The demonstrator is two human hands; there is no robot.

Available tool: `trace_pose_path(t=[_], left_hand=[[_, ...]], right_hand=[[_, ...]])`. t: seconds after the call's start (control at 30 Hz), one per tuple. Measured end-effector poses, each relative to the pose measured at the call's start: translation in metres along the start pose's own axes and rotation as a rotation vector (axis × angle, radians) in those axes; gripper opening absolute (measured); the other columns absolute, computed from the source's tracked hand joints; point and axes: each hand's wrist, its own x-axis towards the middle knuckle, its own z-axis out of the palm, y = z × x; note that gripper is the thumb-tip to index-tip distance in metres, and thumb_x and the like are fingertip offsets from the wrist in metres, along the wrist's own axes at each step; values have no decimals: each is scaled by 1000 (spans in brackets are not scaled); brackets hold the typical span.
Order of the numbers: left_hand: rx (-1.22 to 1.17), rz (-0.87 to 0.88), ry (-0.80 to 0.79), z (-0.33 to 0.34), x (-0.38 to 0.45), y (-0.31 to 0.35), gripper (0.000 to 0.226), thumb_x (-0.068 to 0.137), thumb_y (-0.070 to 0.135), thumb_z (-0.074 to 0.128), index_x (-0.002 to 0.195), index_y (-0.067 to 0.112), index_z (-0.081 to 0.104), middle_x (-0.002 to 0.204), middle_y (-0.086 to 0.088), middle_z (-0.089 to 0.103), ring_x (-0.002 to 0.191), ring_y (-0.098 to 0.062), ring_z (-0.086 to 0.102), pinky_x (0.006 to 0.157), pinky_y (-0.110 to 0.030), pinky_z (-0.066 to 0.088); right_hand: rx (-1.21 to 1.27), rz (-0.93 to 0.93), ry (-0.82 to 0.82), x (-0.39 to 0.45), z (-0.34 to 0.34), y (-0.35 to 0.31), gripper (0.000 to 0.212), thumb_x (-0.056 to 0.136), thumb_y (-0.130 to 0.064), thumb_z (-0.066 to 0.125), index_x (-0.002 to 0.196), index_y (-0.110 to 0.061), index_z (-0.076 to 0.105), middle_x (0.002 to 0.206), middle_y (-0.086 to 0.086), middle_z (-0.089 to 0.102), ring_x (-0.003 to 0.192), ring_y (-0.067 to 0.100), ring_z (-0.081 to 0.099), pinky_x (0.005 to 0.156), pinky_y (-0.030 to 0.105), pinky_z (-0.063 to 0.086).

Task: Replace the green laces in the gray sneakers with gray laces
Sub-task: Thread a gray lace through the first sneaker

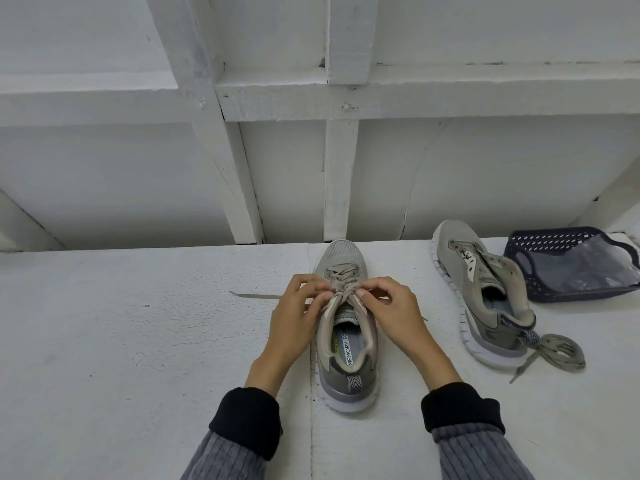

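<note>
A gray sneaker (pixel 346 341) stands in front of me, toe pointing away, threaded with a gray lace (pixel 341 277). My left hand (pixel 298 317) and my right hand (pixel 391 310) meet over its upper eyelets, and each pinches the lace there. One lace end (pixel 254 296) trails out flat to the left. A second gray sneaker (pixel 485 292) lies tilted to the right, with no lace in its eyelets. A loose coiled gray lace (pixel 554 353) rests by its heel. No green lace is in view.
A dark blue plastic basket (pixel 540 268) holding a clear plastic bag (pixel 585 268) sits at the far right. The white work surface (pixel 138 341) ends at a white framed wall (pixel 339 168) behind the shoes.
</note>
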Motion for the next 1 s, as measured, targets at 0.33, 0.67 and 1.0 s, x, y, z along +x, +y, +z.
trace_pose_path(t=[0.33, 0.67, 1.0], left_hand=[[39, -50, 204, 14, -9, 6, 2, 98, 24, 57, 99, 26, 55, 104, 19, 54, 92, 4, 61, 71, -28, 55], [-155, -97, 189, 15, -4, 9, 18, 92, 16, 67, 90, 34, 66, 99, 11, 65, 89, -2, 65, 75, -22, 54], [-139, -142, 339, 22, -7, 10, 10, 96, 18, 62, 89, 24, 61, 98, 8, 62, 85, -5, 64, 72, -15, 50]], right_hand=[[-124, -116, 272, -12, 17, -14, 16, 93, -9, 57, 80, -18, 53, 81, -6, 57, 71, -1, 56, 57, 8, 41], [42, 35, 188, -4, 17, -7, 9, 88, -11, 66, 84, -17, 72, 80, -5, 70, 73, 4, 65, 66, 13, 49], [-59, -99, 343, -9, 25, -8, 11, 89, -6, 64, 80, -13, 64, 84, 0, 61, 76, -1, 58, 63, 4, 41]])
